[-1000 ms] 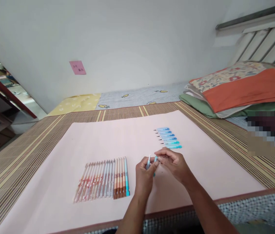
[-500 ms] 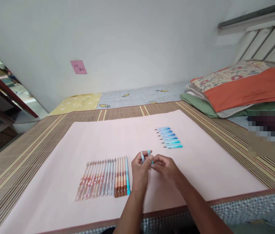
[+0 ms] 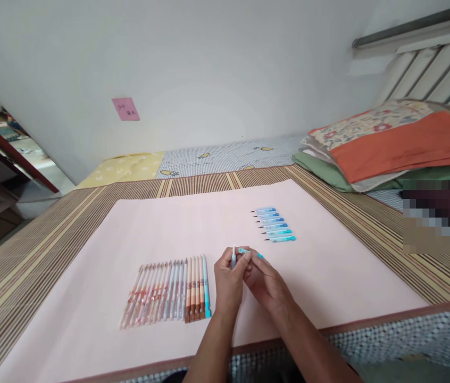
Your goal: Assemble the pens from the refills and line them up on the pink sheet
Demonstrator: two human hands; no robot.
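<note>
My left hand (image 3: 228, 274) is closed around a slim pale blue pen part (image 3: 233, 258), its white tip pointing up. Close against it, my right hand (image 3: 265, 279) pinches a turquoise pen part (image 3: 244, 250) that lies nearly level across the fingertips; the left thumb is near or touching it. Fingers cover much of both parts. Left of the hands, a row of pens lies side by side: pale ones with red marks (image 3: 149, 292), brown-and-cream ones (image 3: 195, 290) and a blue pen (image 3: 206, 287). Beyond my right hand lie several blue pen parts with thin dark points (image 3: 275, 224).
A pale pink sheet (image 3: 161, 229) covers the striped mat (image 3: 61, 223). Folded bedding with an orange cover (image 3: 404, 149) is stacked at the right. The wall behind carries a pink note (image 3: 125, 109). A checked cloth (image 3: 408, 340) hangs below the mat's near edge.
The turquoise part has turned from steeply upright to nearly level. My right hand has shifted left, closer against my left hand. The whole view has drifted slightly.
</note>
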